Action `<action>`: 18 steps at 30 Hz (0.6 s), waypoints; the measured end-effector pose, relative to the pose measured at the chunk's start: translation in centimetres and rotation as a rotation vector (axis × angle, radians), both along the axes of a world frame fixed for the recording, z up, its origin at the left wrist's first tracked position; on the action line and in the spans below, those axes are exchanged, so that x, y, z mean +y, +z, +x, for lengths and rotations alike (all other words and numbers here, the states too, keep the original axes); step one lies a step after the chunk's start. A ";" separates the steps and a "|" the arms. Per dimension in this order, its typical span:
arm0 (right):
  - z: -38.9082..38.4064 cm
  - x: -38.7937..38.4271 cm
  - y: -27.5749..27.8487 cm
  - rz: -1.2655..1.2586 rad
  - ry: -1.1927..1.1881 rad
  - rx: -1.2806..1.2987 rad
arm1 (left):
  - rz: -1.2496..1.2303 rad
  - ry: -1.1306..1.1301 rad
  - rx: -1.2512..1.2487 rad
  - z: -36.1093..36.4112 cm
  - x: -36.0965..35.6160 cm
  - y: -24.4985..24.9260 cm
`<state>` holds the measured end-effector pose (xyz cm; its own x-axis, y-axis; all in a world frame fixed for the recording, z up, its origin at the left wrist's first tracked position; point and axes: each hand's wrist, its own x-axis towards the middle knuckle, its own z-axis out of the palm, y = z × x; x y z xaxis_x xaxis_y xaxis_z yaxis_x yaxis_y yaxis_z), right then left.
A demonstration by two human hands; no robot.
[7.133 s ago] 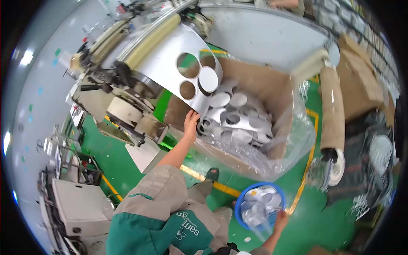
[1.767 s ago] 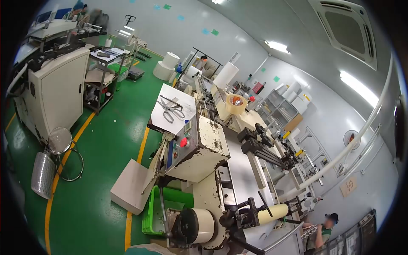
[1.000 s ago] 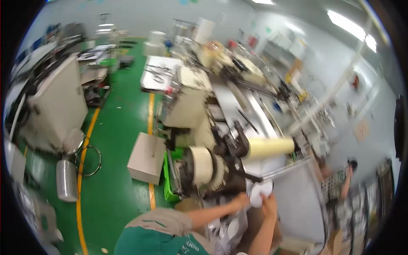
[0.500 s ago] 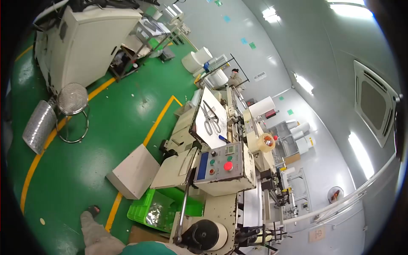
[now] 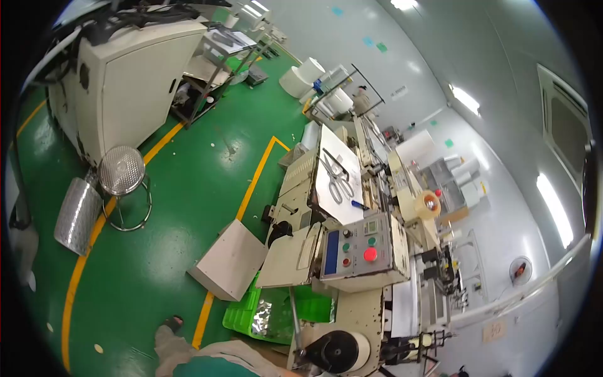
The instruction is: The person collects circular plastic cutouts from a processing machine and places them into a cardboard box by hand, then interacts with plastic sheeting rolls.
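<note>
Fingers of both hands are out of frame, so I can't tell if they're open or closed. Nearest thing is the roll (image 5: 340, 352), low on the machine, ahead and to my right. Green crate (image 5: 276, 317) sits just left of it, control panel (image 5: 359, 253) above.

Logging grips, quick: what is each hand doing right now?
Left hand: not in view, cannot be told.
Right hand: not in view, cannot be told.

Control panel (image 5: 359, 242) with red button (image 5: 370, 254), scissors (image 5: 339, 180) on white plate (image 5: 329, 147) behind it, green crate (image 5: 242, 312) below
</note>
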<state>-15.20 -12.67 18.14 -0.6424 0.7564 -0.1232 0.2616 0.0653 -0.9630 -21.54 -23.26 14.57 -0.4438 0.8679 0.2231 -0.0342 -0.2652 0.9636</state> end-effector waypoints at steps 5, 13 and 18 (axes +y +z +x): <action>13.3 7.4 -2.6 -0.100 -0.293 0.201 | 0.066 -0.183 0.121 1.8 -1.8 1.5; 25.1 13.8 -0.9 -0.123 -0.479 0.756 | -0.286 -0.139 -0.493 8.2 3.2 -3.7; 27.0 17.6 -7.6 -0.267 -0.208 0.506 | -0.394 0.568 -0.042 8.4 13.0 -10.4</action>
<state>11.76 4.92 10.55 -0.5132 0.8572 -0.0438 -0.2517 -0.1991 -0.9471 -13.17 -10.27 4.19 -0.8548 0.5114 -0.0883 -0.0330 0.1163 0.9927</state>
